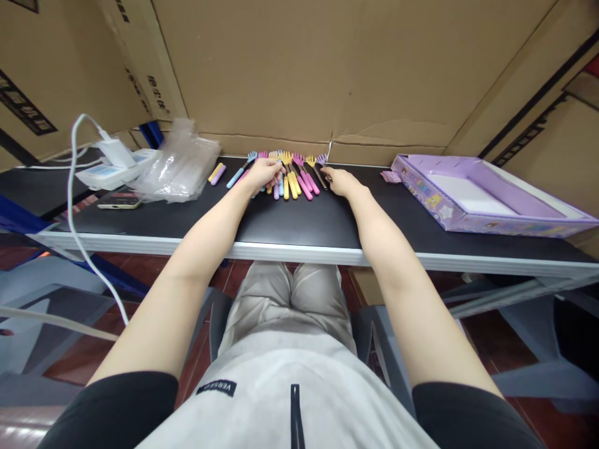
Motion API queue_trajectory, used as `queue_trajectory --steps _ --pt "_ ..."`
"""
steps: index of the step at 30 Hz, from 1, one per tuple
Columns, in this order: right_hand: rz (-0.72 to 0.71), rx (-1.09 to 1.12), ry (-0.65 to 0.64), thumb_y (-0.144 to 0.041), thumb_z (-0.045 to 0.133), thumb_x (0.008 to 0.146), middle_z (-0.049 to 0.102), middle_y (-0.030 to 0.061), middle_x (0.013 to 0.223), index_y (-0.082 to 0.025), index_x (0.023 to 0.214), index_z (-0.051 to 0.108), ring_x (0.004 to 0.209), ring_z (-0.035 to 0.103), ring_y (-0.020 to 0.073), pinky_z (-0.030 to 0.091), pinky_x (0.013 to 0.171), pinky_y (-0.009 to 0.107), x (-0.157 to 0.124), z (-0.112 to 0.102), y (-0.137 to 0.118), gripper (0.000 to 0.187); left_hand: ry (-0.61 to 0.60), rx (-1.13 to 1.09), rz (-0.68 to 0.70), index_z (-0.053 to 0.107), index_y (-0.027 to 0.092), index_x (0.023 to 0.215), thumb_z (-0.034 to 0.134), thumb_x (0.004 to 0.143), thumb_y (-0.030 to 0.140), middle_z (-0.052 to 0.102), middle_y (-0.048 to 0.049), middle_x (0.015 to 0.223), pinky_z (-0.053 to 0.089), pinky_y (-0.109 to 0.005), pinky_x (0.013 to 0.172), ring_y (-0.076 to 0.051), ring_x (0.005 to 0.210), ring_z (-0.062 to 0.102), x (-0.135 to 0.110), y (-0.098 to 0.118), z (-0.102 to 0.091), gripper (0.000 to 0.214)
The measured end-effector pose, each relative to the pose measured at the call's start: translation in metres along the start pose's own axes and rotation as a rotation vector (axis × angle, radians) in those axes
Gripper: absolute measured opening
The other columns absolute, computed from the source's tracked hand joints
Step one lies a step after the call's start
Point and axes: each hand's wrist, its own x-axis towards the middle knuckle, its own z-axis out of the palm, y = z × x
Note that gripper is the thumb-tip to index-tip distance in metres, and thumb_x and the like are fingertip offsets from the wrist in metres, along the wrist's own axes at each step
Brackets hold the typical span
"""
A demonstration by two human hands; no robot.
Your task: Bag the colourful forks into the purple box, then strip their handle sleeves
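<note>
A row of several small rake-headed tools (294,174) with pink, yellow and blue handles lies at the back of the black table (299,218). My left hand (266,171) rests on the left part of the row, fingers curled over some handles. My right hand (339,181) lies at the row's right end, fingertips on a dark-handled tool (321,174). One blue tool (241,169) lies slightly apart to the left, near two loose handles, yellow and purple (216,173).
A purple cardboard tray (486,196) sits at the right. A pile of clear plastic bags (178,165), a phone (119,201) and a white charger with cable (112,159) lie at the left. Cardboard walls close the back. My knees are under the table edge.
</note>
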Motion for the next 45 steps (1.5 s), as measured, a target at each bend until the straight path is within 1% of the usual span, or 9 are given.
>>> queue_trajectory --steps 5,10,16,19,22,27,31,35,45 --pt "0.016 0.037 -0.03 -0.015 0.047 0.116 0.058 0.0169 0.182 -0.021 0.182 0.055 0.165 0.061 0.036 0.052 0.133 0.053 0.009 0.01 0.007 0.067 -0.008 0.022 0.017 0.066 0.021 0.087 0.057 0.112 0.017 0.057 0.0038 0.062 0.037 -0.024 0.053 -0.01 0.046 0.041 -0.004 0.003 0.0 0.027" --pt "0.021 0.09 0.025 -0.019 0.048 0.118 0.067 0.0174 0.174 -0.022 0.172 0.066 0.159 0.067 0.0333 0.053 0.131 0.049 0.017 0.018 0.017 0.057 0.0 0.082 0.034 0.067 0.021 0.088 0.057 0.108 0.017 0.061 0.0013 0.066 0.04 -0.026 0.056 -0.011 0.049 0.043 -0.002 0.0 0.001 0.023" --pt "-0.028 0.128 0.064 -0.023 0.042 0.121 0.065 0.02 0.175 -0.015 0.169 0.069 0.161 0.065 0.0319 0.05 0.133 0.046 0.02 0.019 0.009 0.056 0.057 0.287 0.153 0.071 0.022 0.09 0.059 0.105 0.021 0.069 -0.0032 0.071 0.054 -0.028 0.071 -0.018 0.069 0.063 0.014 -0.017 -0.002 0.019" --pt "-0.034 0.13 0.033 -0.024 0.042 0.121 0.065 0.0196 0.175 -0.015 0.166 0.072 0.161 0.065 0.0325 0.05 0.133 0.045 0.019 0.018 0.003 0.055 0.082 0.49 0.267 0.074 0.022 0.091 0.063 0.102 0.023 0.081 -0.0085 0.091 0.06 -0.033 0.094 -0.024 0.096 0.076 0.019 -0.022 -0.005 0.016" --pt "-0.04 0.135 0.011 -0.029 0.043 0.123 0.066 0.0187 0.174 -0.017 0.163 0.075 0.16 0.066 0.0337 0.051 0.132 0.047 0.018 0.018 0.0 0.052 0.008 0.604 0.377 0.083 0.016 0.111 0.067 0.103 0.029 0.084 -0.0165 0.123 0.056 -0.04 0.119 -0.03 0.126 0.077 0.02 -0.023 -0.004 0.023" --pt "-0.009 0.119 -0.007 -0.029 0.043 0.124 0.065 0.0175 0.176 -0.018 0.16 0.076 0.16 0.066 0.034 0.052 0.132 0.049 0.015 0.016 -0.006 0.05 -0.189 0.732 0.496 0.078 0.018 0.157 0.072 0.103 0.043 0.063 -0.0199 0.174 0.036 -0.049 0.143 -0.036 0.166 0.056 0.014 -0.021 0.005 0.06" --pt "-0.059 0.09 0.037 -0.026 0.04 0.123 0.066 0.0177 0.174 -0.016 0.155 0.078 0.161 0.064 0.0351 0.052 0.132 0.052 0.01 0.009 -0.016 0.051 -0.29 0.811 0.511 0.07 0.024 0.17 0.065 0.11 0.051 0.048 -0.0155 0.19 0.027 -0.052 0.148 -0.036 0.176 0.044 0.006 -0.02 0.018 0.066" --pt "-0.163 0.058 0.077 -0.025 0.049 0.119 0.074 0.0175 0.164 -0.016 0.144 0.083 0.155 0.067 0.0348 0.056 0.126 0.049 0.007 0.006 -0.024 0.043 -0.327 0.845 0.495 0.063 0.03 0.176 0.054 0.116 0.051 0.043 -0.0127 0.194 0.022 -0.061 0.148 -0.036 0.18 0.037 -0.001 -0.016 0.026 0.063" --pt "-0.149 0.025 0.059 -0.021 0.053 0.115 0.078 0.0191 0.157 -0.015 0.143 0.084 0.151 0.07 0.0363 0.057 0.123 0.05 0.004 0.004 -0.032 0.042 -0.337 0.899 0.487 0.062 0.026 0.175 0.051 0.115 0.05 0.053 -0.0158 0.187 0.03 -0.065 0.143 -0.04 0.172 0.045 -0.003 -0.012 0.025 0.065"
